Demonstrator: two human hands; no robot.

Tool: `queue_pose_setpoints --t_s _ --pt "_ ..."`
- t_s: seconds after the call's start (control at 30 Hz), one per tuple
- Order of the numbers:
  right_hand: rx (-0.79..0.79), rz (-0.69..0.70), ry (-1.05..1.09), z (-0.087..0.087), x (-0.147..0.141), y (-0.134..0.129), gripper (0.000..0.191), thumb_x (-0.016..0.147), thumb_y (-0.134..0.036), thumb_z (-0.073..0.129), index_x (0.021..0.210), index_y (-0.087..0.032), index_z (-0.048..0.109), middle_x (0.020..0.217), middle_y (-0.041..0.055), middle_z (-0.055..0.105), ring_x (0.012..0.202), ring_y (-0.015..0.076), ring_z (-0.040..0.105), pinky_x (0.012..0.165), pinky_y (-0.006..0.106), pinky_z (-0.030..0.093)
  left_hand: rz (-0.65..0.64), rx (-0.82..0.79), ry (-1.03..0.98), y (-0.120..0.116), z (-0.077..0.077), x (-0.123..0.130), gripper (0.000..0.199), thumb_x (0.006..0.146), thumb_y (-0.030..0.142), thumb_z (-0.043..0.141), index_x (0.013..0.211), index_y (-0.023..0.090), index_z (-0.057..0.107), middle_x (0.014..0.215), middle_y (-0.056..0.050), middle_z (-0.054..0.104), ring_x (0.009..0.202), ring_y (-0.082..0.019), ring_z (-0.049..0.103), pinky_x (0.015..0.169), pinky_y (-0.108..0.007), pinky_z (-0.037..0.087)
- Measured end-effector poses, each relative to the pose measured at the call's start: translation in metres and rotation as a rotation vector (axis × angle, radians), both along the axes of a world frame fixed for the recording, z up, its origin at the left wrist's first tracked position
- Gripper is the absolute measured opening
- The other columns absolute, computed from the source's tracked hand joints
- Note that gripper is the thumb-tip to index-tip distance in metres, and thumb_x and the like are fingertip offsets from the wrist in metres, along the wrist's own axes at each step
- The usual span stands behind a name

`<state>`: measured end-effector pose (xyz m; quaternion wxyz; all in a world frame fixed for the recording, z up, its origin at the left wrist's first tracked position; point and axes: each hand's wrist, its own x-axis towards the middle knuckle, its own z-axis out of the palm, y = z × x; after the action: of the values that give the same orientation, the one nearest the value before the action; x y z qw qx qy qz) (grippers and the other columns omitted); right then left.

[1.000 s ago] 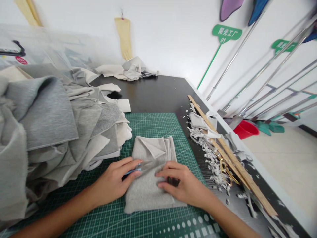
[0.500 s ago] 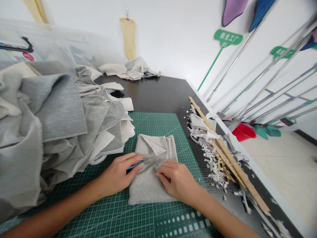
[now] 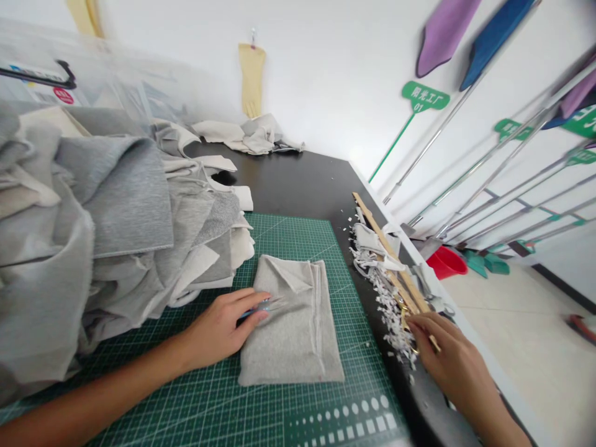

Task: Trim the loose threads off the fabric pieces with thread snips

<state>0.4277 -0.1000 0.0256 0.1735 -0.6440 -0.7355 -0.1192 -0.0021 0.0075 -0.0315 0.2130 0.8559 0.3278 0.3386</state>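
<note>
Head view: the folded grey cloth (image 3: 284,347) lay on the green cutting mat (image 3: 298,233), right of the heaped grey fabric (image 3: 135,205). The left hand (image 3: 228,323) was nearly closed — a small blue-handled tool (image 3: 254,309) pinched between thumb and fingers, its blurred tip over the cloth. The right hand (image 3: 449,354) was well apart from the cloth, fingers curled at the gold scissors (image 3: 403,312) — grip on them could not be told.

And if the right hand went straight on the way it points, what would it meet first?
The right hand would likely meet the gold scissors first, with scraps just beyond; depth is unclear, so it may already be touching the scissors.
</note>
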Motion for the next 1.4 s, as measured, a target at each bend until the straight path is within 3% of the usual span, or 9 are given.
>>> queue_pose_setpoints --t_s 0.1,0.2,0.27,0.4,0.53,0.7,0.9,1.1,1.4 --pt "0.016 -0.027 -0.094 -0.012 0.005 -0.005 0.031 0.099 -0.029 0.045 0.098 -0.024 0.075 0.104 0.0058 0.08 0.094 0.0257 0.078 0.077 0.035 0.062 -0.013 0.024 -0.013 0.0 -0.001 -0.001 0.026 0.104 0.027 0.057 0.128 0.022 0.066 0.11 -0.003 0.073 0.096 -0.016 0.071 0.087 -0.027 0.058" --pt "0.006 -0.17 -0.116 -0.017 0.0 -0.005 0.031 0.099 -0.037 0.049 0.099 -0.025 0.078 0.083 0.0021 0.081 0.069 0.026 0.079 0.053 0.033 0.059 -0.036 0.05 -0.023 0.0 -0.001 -0.001 0.025 0.105 0.026 0.055 0.127 0.021 0.067 0.106 -0.003 0.072 0.093 -0.015 0.071 0.084 -0.025 0.057" --pt "0.023 -0.193 -0.076 -0.018 -0.004 -0.004 0.033 0.1 -0.04 0.05 0.11 -0.023 0.077 0.076 0.0008 0.081 0.061 0.0252 0.078 0.048 0.032 0.058 -0.044 0.064 -0.028 -0.001 -0.001 -0.001 0.026 0.106 0.026 0.052 0.126 0.021 0.067 0.104 -0.004 0.072 0.091 -0.015 0.07 0.081 -0.024 0.057" --pt "0.116 -0.062 0.043 -0.018 -0.02 -0.002 0.032 0.102 -0.031 0.049 0.122 -0.02 0.072 0.107 0.0062 0.082 0.087 0.0253 0.081 0.071 0.031 0.065 -0.027 0.077 -0.028 -0.001 -0.001 -0.001 0.027 0.106 0.025 0.051 0.128 0.02 0.067 0.105 -0.005 0.071 0.09 -0.015 0.07 0.08 -0.024 0.057" --pt "0.194 -0.039 0.184 -0.018 -0.04 0.003 0.025 0.099 -0.029 0.058 0.119 -0.023 0.073 0.113 0.0073 0.079 0.099 0.0255 0.078 0.087 0.034 0.064 -0.013 0.068 -0.013 0.001 0.0 -0.002 0.03 0.105 0.027 0.055 0.132 0.019 0.064 0.11 -0.006 0.071 0.094 -0.017 0.071 0.085 -0.027 0.057" --pt "0.054 0.083 0.375 -0.017 -0.068 0.022 0.024 0.099 -0.028 0.06 0.119 -0.026 0.073 0.119 0.0058 0.077 0.106 0.023 0.076 0.083 0.031 0.065 -0.045 0.037 0.008 0.003 0.018 0.004 0.027 0.107 0.021 0.047 0.12 0.019 0.07 0.098 -0.004 0.072 0.086 -0.015 0.07 0.078 -0.025 0.056" --pt "-0.089 0.189 0.625 -0.01 -0.104 0.054 0.023 0.099 -0.027 0.059 0.115 -0.025 0.075 0.118 0.0071 0.076 0.106 0.0202 0.074 0.074 0.025 0.063 -0.182 -0.061 0.215 -0.007 0.049 0.012 0.041 0.106 0.025 0.045 0.144 0.028 0.057 0.091 -0.002 0.067 0.075 -0.017 0.068 0.068 -0.029 0.057" --pt "-0.161 0.159 0.791 -0.021 -0.111 0.059 0.022 0.098 -0.032 0.06 0.11 -0.023 0.076 0.111 0.0081 0.077 0.098 0.0209 0.075 0.069 0.027 0.062 -0.024 -0.166 0.244 -0.001 0.038 0.013 0.038 0.1 0.043 0.059 0.134 0.028 0.067 0.129 -0.006 0.072 0.117 -0.026 0.069 0.102 -0.041 0.055" --pt "-0.21 0.19 0.86 -0.034 -0.113 0.053 0.023 0.098 -0.033 0.059 0.11 -0.023 0.077 0.11 0.0081 0.077 0.098 0.0213 0.074 0.072 0.028 0.061 -0.05 -0.196 0.216 0.019 0.036 0.01 0.029 0.102 0.042 0.055 0.116 0.026 0.076 0.113 -0.004 0.077 0.107 -0.023 0.071 0.096 -0.037 0.055"
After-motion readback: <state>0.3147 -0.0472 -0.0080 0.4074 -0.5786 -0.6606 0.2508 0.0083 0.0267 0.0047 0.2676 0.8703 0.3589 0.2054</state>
